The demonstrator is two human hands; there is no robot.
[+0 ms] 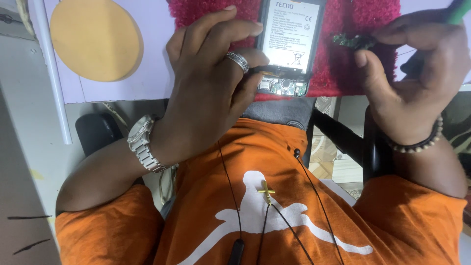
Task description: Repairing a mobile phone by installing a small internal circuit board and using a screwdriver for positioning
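A phone with its back cover off lies on a fuzzy red mat. Its white-labelled battery and the circuit board at its near end are exposed. My left hand, wearing a silver ring and a metal wristwatch, pinches the phone's near left corner with thumb and fingers. My right hand, with a bead bracelet on the wrist, holds a small green circuit board piece between fingertip and thumb over the mat, right of the phone. A green tool handle sticks out above that hand.
A round yellow pad lies on the lilac work surface at the left, beside a white strip. Below are my orange shirt, black earphone cables, a small yellow cross pendant and black chair arms.
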